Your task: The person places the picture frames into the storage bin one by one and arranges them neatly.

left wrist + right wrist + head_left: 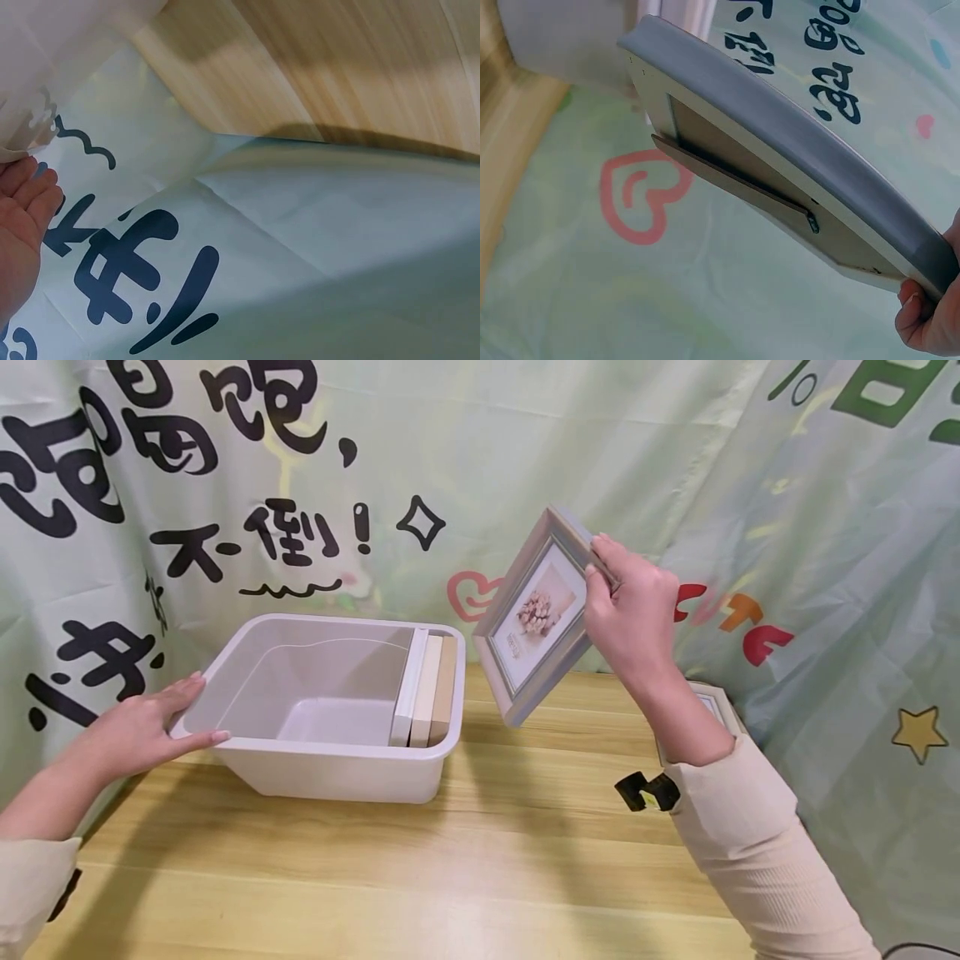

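Observation:
My right hand (633, 602) holds up a grey picture frame (498, 647) by its upper right edge, tilted, to the right of a light plastic tub (337, 772). A flower picture shows behind the frame's front. Its back, with a fold-out stand (735, 180), faces the right wrist camera, where the gripping fingers (911, 315) appear at the lower right. With my left hand (138, 731) I grip the tub's left corner, thumb along the front rim. Several frames (426, 689) stand upright side by side against the tub's right wall.
Another frame (720, 706) lies at the right of the wooden table (375, 877), partly hidden by my right forearm. A printed cloth (525, 443) hangs behind and on both sides. A black strap piece (647, 792) sticks out by the right cuff.

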Motion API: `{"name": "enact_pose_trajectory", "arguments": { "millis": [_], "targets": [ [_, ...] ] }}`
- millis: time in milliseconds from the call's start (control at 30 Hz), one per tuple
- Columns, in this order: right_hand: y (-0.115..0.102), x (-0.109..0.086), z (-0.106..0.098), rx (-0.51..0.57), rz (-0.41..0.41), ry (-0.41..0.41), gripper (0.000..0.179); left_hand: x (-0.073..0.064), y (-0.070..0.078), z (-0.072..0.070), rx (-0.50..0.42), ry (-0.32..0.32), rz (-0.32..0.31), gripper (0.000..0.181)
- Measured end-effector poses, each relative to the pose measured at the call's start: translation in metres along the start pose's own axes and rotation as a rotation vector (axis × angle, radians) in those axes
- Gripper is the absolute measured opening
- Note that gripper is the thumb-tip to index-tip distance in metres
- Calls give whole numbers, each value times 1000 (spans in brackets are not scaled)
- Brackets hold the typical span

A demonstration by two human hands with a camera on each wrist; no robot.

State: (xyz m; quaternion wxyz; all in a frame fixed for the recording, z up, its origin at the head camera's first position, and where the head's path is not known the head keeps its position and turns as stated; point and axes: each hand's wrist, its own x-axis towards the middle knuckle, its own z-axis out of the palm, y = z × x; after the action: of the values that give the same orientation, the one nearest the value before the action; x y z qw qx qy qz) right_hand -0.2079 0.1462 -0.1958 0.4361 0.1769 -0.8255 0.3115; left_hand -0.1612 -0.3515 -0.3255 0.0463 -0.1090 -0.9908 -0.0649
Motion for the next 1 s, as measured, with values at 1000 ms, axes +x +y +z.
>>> {"name": "enact_pose_trajectory", "arguments": {
  "millis": [1000],
  "targets": [
    [-65,45,36,47,72,-17,33,0,0,2,-20,12,-13,91]
  ]
}}
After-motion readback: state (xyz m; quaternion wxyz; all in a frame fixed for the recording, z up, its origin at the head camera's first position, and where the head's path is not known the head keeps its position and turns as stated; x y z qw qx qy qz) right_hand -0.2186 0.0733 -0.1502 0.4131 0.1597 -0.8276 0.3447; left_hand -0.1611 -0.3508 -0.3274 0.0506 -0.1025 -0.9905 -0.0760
